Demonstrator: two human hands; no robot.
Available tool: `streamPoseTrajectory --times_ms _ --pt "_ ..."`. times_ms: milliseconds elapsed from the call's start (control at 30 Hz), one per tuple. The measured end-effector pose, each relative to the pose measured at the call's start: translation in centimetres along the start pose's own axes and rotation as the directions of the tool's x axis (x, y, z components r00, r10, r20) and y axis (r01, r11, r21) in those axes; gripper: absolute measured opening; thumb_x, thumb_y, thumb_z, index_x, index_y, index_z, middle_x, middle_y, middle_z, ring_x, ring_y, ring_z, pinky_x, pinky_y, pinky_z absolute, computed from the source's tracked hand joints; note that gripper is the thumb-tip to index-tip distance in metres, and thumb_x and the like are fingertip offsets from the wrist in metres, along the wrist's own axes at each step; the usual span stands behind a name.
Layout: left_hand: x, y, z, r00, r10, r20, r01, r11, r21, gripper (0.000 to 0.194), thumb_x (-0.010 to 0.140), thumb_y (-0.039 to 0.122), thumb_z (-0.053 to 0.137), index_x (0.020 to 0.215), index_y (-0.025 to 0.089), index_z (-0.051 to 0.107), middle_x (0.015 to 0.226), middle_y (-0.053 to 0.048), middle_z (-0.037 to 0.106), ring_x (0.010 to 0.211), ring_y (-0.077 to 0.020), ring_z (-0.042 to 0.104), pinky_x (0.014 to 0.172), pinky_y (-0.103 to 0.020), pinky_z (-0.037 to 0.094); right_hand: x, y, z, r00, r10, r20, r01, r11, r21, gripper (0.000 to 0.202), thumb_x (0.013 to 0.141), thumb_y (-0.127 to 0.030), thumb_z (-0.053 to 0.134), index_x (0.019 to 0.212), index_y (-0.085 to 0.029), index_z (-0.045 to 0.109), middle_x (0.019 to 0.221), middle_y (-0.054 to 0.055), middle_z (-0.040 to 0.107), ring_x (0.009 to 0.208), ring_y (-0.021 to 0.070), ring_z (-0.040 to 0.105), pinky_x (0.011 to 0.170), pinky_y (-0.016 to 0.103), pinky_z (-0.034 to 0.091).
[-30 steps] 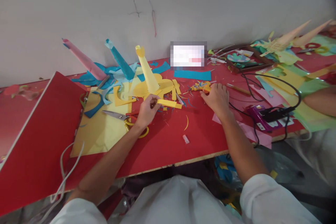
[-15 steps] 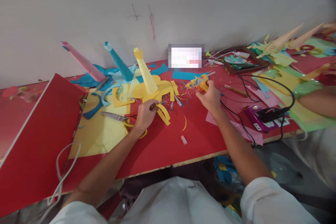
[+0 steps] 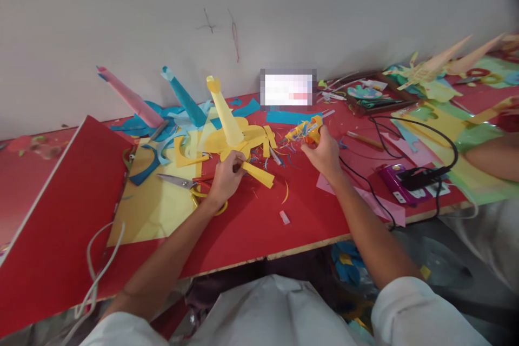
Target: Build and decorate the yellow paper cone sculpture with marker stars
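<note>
A worker's left hand point(image 3: 227, 178), thumb and fingers pinched closed, held one end of a yellow strip point(image 3: 259, 174) just in front of a yellow flower-shaped cutout point(image 3: 259, 132). The right hand point(image 3: 323, 152) curled around what looked like a glue gun point(image 3: 314, 127), its tip pointing left and coloured strands clinging to it. The work seemed to call for a steady, flat strip, fingers well clear of the tip, and the strands picked off so that none stuck to the piece. Scissors point(image 3: 178, 179) lay beside the left forearm on a red tabletop point(image 3: 243, 238) littered with trimmings, a purple power box point(image 3: 390, 174) sat to the right amid black cables, and pink point(image 3: 130, 97), blue point(image 3: 186, 100) and pale yellow cones point(image 3: 227, 121) stood before a grey wall point(image 3: 121, 11) marked with scribbles. At far right, another person's arm point(image 3: 492, 159) reached over green and yellow sheets point(image 3: 430, 143).
</note>
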State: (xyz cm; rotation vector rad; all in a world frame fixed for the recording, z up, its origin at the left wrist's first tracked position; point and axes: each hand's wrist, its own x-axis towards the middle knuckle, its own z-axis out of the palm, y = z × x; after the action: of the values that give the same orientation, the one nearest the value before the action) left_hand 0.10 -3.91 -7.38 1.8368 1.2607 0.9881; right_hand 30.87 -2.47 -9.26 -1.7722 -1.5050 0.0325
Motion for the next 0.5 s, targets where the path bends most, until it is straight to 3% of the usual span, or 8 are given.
streamPoseTrajectory --times_ms 167,300,500 --pt "-0.17 0.56 0.12 0.999 0.031 0.015 -0.032 0.998 0.046 0.017 0.087 0.028 0.069 0.100 0.022 0.061 0.073 0.003 0.071 0.066 -0.0134 0.064 0.067 -0.024 0.046 -0.15 -0.17 -0.14 0.999 -0.033 -0.007 0.033 0.999 0.028 0.032 0.077 -0.039 0.068 0.102 -0.023 0.055 0.084 0.005 0.066 0.078 0.0259 0.061 0.070 0.037 0.047" --pt "-0.26 0.74 0.20 0.999 0.012 0.030 -0.011 1.000 -0.013 0.025 0.088 0.044 0.072 0.089 0.019 0.069 0.077 -0.002 0.074 0.069 -0.0152 0.066 0.065 -0.025 0.048 -0.32 -0.05 -0.05 0.996 -0.091 -0.016 0.092 0.992 0.083 0.039 0.079 -0.039 0.068 0.113 -0.023 0.057 0.088 0.006 0.068 0.081 0.0268 0.064 0.072 0.038 0.050" --pt "-0.47 0.91 0.33 0.999 0.016 0.046 -0.014 0.999 -0.045 0.024 0.088 0.041 0.071 0.082 0.018 0.070 0.063 0.001 0.064 0.059 -0.0123 0.057 0.061 -0.024 0.044 -0.31 0.29 0.17 0.993 -0.121 0.003 0.120 0.988 0.098 0.049 0.081 -0.044 0.070 0.122 -0.021 0.058 0.092 0.009 0.071 0.086 0.0308 0.067 0.077 0.043 0.053"
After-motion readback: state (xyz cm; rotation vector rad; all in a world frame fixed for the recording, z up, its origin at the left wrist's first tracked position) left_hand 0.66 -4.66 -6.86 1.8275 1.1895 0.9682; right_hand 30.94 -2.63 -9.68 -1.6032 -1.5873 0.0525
